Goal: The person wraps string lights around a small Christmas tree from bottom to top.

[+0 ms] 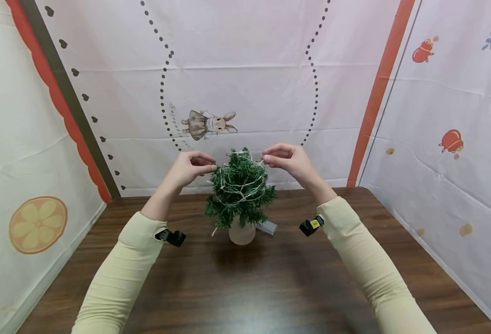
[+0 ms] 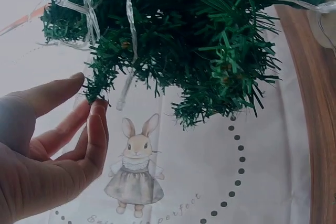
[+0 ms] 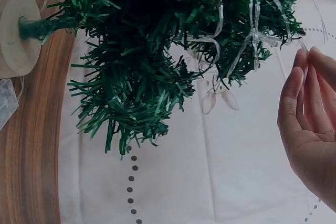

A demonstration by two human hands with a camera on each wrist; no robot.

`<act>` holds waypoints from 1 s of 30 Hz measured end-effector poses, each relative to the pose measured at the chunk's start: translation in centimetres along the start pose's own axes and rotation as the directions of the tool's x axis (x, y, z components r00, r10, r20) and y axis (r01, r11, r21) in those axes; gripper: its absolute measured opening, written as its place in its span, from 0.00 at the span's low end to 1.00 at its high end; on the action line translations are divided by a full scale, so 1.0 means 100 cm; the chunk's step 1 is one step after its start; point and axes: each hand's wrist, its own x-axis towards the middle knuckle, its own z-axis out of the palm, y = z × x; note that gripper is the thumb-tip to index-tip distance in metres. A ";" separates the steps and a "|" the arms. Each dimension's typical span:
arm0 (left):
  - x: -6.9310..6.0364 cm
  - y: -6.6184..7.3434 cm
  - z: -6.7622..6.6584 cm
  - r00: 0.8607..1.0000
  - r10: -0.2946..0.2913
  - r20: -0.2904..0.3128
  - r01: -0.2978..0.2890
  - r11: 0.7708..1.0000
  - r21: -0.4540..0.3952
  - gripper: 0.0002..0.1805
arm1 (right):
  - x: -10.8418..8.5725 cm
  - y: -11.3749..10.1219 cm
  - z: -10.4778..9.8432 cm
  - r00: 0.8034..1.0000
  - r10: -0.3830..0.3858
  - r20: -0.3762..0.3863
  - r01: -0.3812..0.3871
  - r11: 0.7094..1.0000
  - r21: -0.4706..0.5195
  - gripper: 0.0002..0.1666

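A small green artificial Christmas tree [image 1: 245, 174] stands upright on a pale round base [image 1: 242, 235]. A string of clear lights [image 2: 131, 24] winds around its branches. My left hand [image 1: 190, 168] is at the tree's upper left, and in the left wrist view its thumb and fingers pinch a branch tip [image 2: 98, 85]. On the upper right, my right hand [image 1: 289, 162] pinches a thin clear strand of the light string between thumb and fingertips. Loose light ends stick out from the branches at the lower left.
A clear battery box [image 1: 267, 227] lies on the brown wooden table [image 1: 245, 287], just right of the base. Printed cloth [image 1: 245, 93] hangs behind the table and along both sides. Black straps [image 1: 172, 237] sit at both wrists.
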 end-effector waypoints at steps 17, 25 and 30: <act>0.024 -0.035 0.000 1.000 -0.028 0.010 0.028 0.999 -0.032 0.18 | -0.001 0.014 0.002 1.000 -0.011 0.010 0.010 0.998 0.064 0.10; 0.026 -0.037 0.000 1.000 -0.023 0.002 0.023 0.999 -0.044 0.17 | 0.001 0.017 0.006 0.999 -0.035 0.026 0.036 0.998 -0.054 0.14; 0.027 -0.038 0.000 1.000 -0.019 0.004 0.020 0.999 -0.048 0.18 | 0.001 0.014 0.001 0.999 -0.052 -0.004 0.051 0.997 -0.052 0.13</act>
